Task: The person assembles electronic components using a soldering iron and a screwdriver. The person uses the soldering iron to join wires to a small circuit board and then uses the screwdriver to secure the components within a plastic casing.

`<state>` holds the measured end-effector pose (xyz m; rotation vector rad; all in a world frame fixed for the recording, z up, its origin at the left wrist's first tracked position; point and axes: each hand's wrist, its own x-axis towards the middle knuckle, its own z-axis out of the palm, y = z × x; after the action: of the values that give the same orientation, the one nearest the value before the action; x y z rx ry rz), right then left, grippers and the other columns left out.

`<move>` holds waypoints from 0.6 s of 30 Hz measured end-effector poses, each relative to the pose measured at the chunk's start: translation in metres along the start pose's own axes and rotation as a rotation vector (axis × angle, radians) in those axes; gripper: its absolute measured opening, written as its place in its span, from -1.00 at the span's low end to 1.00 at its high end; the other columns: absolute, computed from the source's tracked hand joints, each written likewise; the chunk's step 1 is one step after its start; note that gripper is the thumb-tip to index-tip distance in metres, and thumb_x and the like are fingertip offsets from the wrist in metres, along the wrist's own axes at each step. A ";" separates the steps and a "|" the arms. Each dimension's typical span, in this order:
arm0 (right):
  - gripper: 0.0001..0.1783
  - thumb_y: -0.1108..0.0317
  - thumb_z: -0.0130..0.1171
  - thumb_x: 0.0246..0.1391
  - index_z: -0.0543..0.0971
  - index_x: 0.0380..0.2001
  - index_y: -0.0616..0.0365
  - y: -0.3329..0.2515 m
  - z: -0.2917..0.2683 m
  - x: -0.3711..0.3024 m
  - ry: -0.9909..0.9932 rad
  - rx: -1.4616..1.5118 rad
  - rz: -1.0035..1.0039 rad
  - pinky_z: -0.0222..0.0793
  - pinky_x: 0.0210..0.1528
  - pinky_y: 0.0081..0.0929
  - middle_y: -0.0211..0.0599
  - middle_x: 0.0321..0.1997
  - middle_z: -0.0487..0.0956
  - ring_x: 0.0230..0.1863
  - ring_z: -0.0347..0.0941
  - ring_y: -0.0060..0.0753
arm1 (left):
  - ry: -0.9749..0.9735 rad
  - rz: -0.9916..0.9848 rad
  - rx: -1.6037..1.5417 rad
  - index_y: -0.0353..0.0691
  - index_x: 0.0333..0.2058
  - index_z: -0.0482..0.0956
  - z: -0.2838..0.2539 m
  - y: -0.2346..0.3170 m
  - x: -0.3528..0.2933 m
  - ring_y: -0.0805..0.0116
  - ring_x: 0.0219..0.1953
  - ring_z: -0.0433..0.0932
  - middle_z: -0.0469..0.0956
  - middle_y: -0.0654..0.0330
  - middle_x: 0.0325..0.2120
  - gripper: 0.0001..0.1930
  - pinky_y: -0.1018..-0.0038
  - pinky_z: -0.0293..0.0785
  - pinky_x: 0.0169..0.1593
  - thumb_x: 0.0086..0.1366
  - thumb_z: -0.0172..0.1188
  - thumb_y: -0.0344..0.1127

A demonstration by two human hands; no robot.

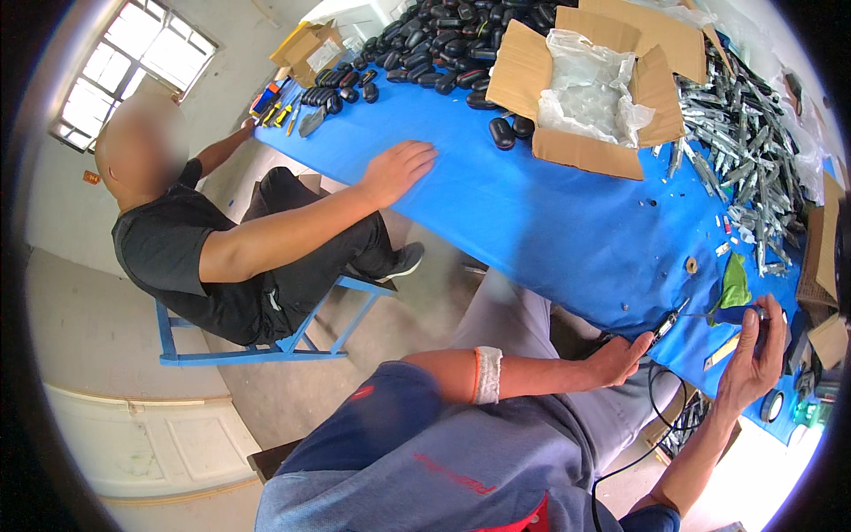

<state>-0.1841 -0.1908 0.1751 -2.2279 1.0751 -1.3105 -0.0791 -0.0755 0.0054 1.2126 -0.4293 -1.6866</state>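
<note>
**Trainee:** State the position of the left hand [618, 360].

**Technician:** Left hand: located at the near edge of the blue table cover [545, 208]. Fingers: extended and close together. The fingertips touch the lower end of a slim black-and-silver part [665, 328]. Whether they clamp it cannot be determined; the thumb's contact is hidden.

**Trainee:** And the right hand [752, 362]?

**Technician:** Right hand: raised above the right-hand portion of the cover. Thumb and fingers are clamped on the rear of a blue-handled screwdriver [734, 315]. Its thin shaft points left, toward the slim part. Contact between tip and part cannot be confirmed at this size.

**Trainee:** List the items adjacent to the tool.

**Technician:** Just beyond the handle: a crumpled green piece [735, 284]. Below the handle: a yellow strip [722, 352]. Farther out: a small brown ring [691, 265].

**Trainee:** Identify the stock at the far side.

**Technician:** A heap of slim silver parts [745, 168] lies right of an open cardboard box [587, 160] lined with clear plastic. Left of the box: a pile of black oval cases [434, 40].

**Trainee:** Other personnel?

**Technician:** One seated co-worker [186, 239], left side, nearer hand resting on the cover.
</note>
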 end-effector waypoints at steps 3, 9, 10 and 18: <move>-0.66 0.45 0.15 0.10 0.46 -0.04 0.30 -0.003 0.007 -0.004 0.041 0.147 0.048 0.34 -0.05 -0.50 -0.20 -0.11 0.53 -0.13 0.43 -0.44 | 0.015 0.018 0.034 -0.05 -0.73 0.16 -0.002 -0.005 0.003 0.52 -0.77 0.03 0.08 0.40 -0.79 -0.37 0.48 -0.02 -0.71 0.20 -0.14 0.38; -0.66 0.50 0.16 0.08 0.45 -0.05 0.29 -0.010 0.013 -0.007 0.064 0.143 0.027 0.35 -0.09 -0.52 -0.19 -0.05 0.52 -0.11 0.43 -0.44 | 0.021 -0.022 -0.079 -0.04 -0.73 0.18 0.001 0.002 -0.001 0.52 -0.73 0.07 0.10 0.40 -0.77 -0.38 0.50 0.00 -0.69 0.19 -0.11 0.39; -0.66 0.50 0.17 0.07 0.45 -0.06 0.29 -0.009 0.014 -0.008 0.076 0.147 0.020 0.35 -0.11 -0.54 -0.21 -0.06 0.52 -0.13 0.43 -0.45 | 0.033 -0.016 -0.069 -0.04 -0.73 0.18 0.001 0.000 0.000 0.52 -0.73 0.07 0.10 0.40 -0.77 -0.38 0.49 0.00 -0.69 0.19 -0.11 0.38; -0.64 0.52 0.26 -0.02 0.49 -0.10 0.30 0.003 0.016 -0.008 0.165 0.012 -0.007 0.32 -0.19 -0.63 -0.28 -0.17 0.50 -0.20 0.38 -0.50 | 0.050 -0.007 -0.032 -0.05 -0.72 0.20 -0.002 -0.011 0.007 0.52 -0.71 0.08 0.08 0.40 -0.77 -0.38 0.47 0.01 -0.68 0.19 -0.09 0.38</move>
<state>-0.1743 -0.1881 0.1597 -2.1478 1.1133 -1.5212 -0.0836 -0.0756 -0.0068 1.2314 -0.3667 -1.6595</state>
